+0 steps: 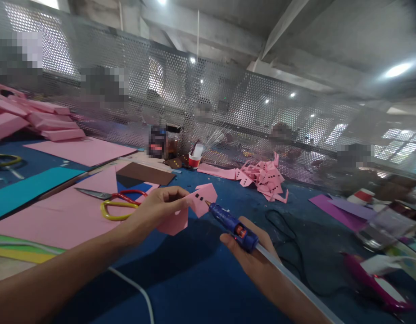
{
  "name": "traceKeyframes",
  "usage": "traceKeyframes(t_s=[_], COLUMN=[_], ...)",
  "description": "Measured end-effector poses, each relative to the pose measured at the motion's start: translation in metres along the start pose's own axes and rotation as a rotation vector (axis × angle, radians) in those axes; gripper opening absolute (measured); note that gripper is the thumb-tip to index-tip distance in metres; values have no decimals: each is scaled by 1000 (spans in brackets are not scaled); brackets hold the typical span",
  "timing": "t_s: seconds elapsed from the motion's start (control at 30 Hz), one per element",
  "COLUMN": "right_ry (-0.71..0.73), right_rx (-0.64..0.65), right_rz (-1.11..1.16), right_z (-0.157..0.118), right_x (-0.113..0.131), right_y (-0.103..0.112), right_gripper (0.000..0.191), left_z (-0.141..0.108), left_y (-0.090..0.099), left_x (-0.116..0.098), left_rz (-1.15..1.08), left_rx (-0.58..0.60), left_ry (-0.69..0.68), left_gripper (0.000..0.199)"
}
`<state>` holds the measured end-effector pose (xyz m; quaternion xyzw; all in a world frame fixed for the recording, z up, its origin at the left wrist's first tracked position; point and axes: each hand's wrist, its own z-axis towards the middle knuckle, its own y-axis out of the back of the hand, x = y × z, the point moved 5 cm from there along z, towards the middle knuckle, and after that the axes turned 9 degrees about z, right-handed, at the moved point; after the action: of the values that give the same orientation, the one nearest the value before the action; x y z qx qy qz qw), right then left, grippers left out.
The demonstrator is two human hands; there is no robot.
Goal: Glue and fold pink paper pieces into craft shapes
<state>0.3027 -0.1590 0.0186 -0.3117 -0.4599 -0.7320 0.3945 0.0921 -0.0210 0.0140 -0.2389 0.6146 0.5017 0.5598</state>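
Note:
My left hand (162, 204) pinches a folded pink paper cutout (207, 193) marked with small black squares, holding it above the blue table. In my right hand (255, 256) is a blue hot glue gun (228, 220), with a long whitish glue stick (292, 283) running out of its back. The gun's nozzle points at the cutout's edge by the black squares; whether it touches the paper I cannot tell. Scissors (118, 202) with red and yellow handles lie behind my left wrist on a pink sheet (59, 216).
Several pink cutouts (262, 177) are heaped near the perforated metal screen (228, 94). Beside them stands a red-and-white paper cup (195, 159). Folded pink pieces (35, 117) are piled at far left. On the right are purple sheets (343, 211), a black cord (292, 238) and a magenta tool (377, 283).

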Motion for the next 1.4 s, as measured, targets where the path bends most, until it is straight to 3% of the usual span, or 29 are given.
traceKeyframes(t_s=[0.17, 0.33, 0.77, 0.93, 1.4], right_ry=[20, -3, -10, 15, -6], right_rx=[-14, -126, -33, -176, -142], right_rz=[-43, -74, -37, -65, -48], right_z=[0, -3, -1, -4, -6], right_x=[2, 1, 4, 10, 1], right_y=[1, 2, -1, 3, -1], right_gripper=[39, 38, 42, 40, 39], left_z=[1, 0, -1, -1, -1], left_y=[0, 0, 0, -1, 0], left_x=[2, -1, -4, -5, -2], left_rz=[1, 7, 18, 4, 19], left_rx=[4, -7, -16, -1, -9], left_ry=[13, 13, 16, 15, 16], left_gripper=[35, 35, 35, 36, 36])
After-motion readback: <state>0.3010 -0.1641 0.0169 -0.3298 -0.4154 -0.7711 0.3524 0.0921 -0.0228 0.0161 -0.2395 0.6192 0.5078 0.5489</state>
